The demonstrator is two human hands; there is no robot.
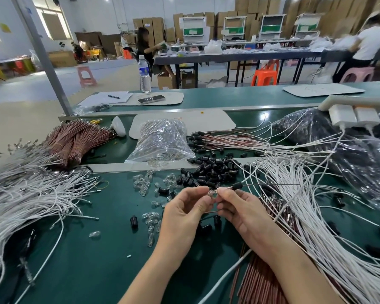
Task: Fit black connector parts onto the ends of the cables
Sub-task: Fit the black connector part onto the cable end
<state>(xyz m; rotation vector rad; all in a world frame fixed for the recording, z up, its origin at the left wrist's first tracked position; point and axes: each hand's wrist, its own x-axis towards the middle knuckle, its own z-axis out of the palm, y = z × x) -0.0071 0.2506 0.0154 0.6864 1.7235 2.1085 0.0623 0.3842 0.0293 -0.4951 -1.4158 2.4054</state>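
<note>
My left hand [185,210] pinches a small clear bulb [212,192] between thumb and fingers. My right hand [239,208] pinches the end of a cable [270,184] that carries a black connector part [237,185] just behind my fingertips. The two hands meet above the green table [101,249]. A pile of loose black connector parts [208,172] lies just beyond my hands. Loose clear bulbs [150,218] are scattered to the left of my left hand.
White cables [24,194] spread on the left and more white cables [312,216] on the right. Brown cable bundles [75,139] lie at the back left, a clear bag of bulbs [162,139] in the middle, black bags [349,150] on the right. People work at far tables.
</note>
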